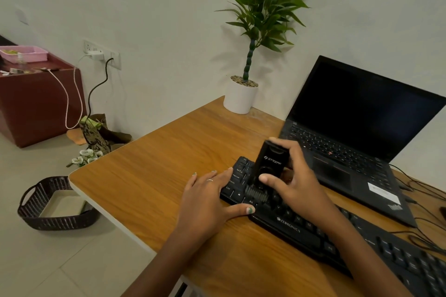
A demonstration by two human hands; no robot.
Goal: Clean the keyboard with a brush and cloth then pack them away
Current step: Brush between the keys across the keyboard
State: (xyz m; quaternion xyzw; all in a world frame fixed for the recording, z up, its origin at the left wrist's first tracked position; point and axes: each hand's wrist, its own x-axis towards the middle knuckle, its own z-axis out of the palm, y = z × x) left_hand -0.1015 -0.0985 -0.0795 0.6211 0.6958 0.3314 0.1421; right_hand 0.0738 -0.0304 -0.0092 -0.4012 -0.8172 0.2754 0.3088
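Head view: right hand [293, 182] clenched around a black brush [269, 171], thumb across the near face, other fingers [287, 149] wrapped over the far side and top. Bristles at the lower end pressed onto the left rows of the black keyboard [289, 222], just below the thumb. Left hand [207, 196] released and flat, grasping nothing, palm on the counter [149, 171], fingertips touching the keyboard's left edge to steady it.

Probably a light, rigid plastic brush body, smooth and a little slippery, with soft, yielding bristles; best held mid-body as now, clear of the bristles. Keyboard likely light enough to skid under a stroke, hence the bracing hand; keycaps apt to pop under hard pressure.

Open laptop [357, 132] just beyond the right fingers. No cloth visible anywhere.
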